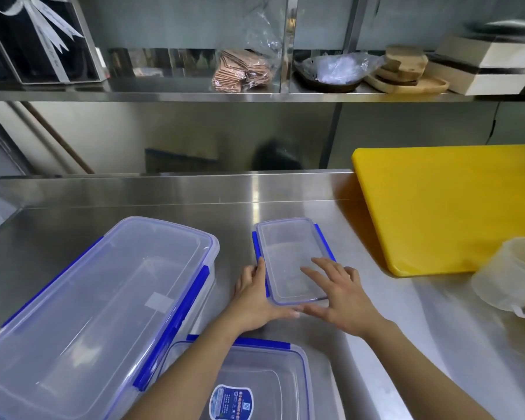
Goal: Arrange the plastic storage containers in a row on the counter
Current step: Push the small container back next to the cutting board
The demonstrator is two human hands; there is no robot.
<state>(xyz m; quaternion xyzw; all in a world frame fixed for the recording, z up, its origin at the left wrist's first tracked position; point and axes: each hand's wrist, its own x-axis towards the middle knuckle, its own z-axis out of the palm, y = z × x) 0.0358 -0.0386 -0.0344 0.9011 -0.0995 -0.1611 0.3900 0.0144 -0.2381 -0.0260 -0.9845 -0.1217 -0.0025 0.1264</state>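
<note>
Three clear plastic containers with blue clip latches sit on the steel counter [194, 195]. The small one [288, 253] lies in the middle. My left hand [255, 298] grips its near left edge, thumb along the front rim. My right hand [337, 295] rests flat on its lid at the near right corner, fingers spread. The large long container [97, 313] stands to the left, angled. A medium container [255, 386] with a blue label lies nearest me, partly under my left forearm.
A yellow cutting board [449, 207] lies at the right, its far edge raised toward the wall. A translucent round tub [512, 277] sits at the right edge. A steel shelf [164, 93] above holds bags, wooden boards and boxes.
</note>
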